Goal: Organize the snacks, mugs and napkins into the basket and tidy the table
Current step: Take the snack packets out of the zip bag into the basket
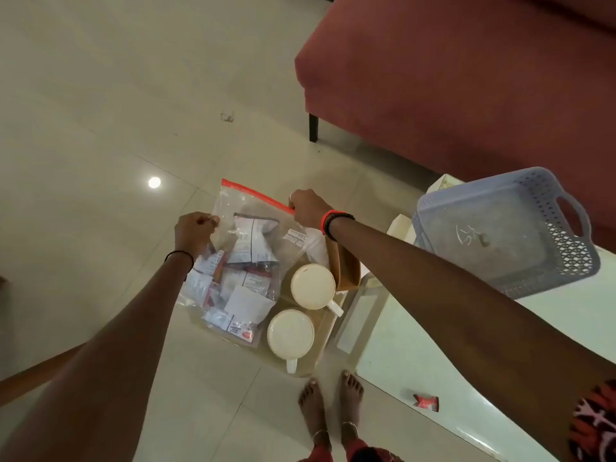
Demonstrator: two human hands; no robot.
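Pale floor tiles are lying under everything. I am pinching the zip bag of snack packets (pixel 240 258) with my left hand (pixel 193 232) and right hand (pixel 308 208); two mugs (pixel 301 306) below my right wrist could be toppled if it swings. The lavender basket (pixel 506 228), right of my right forearm, is overhanging the table (pixel 500 345) and could slide off.

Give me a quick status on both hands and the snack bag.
Left hand and right hand both pinching the zip bag at its top. Snack packets inside. Two mugs beside it. Grey basket empty on table. Red packet left on table.
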